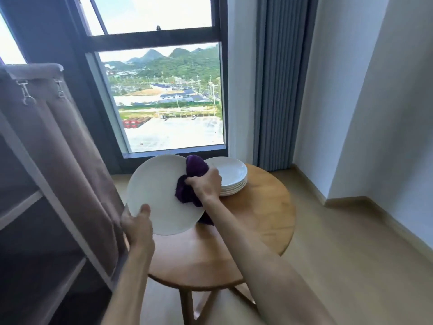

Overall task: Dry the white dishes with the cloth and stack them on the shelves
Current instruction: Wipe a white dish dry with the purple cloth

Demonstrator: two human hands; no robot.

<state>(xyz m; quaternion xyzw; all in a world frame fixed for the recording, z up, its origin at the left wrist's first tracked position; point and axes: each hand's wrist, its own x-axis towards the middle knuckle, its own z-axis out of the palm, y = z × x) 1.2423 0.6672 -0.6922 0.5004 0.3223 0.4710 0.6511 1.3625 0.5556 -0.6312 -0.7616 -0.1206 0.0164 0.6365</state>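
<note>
Along the frame's left edge stands a grey fabric-covered shelf unit. Toward centre, the left hand grips the lower rim of a tilted round white plate above the round wooden worktop; the right hand is closed on a purple cloth pressed against it. Right of centre, a stack of white plates rests on the worktop.

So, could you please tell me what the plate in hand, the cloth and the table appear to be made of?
Plate: likely glazed ceramic, smooth and evenly white. Cloth: purple, fuzzy pile, probably microfibre or terry. Round table: light wood with visible grain, matte finish.
</note>
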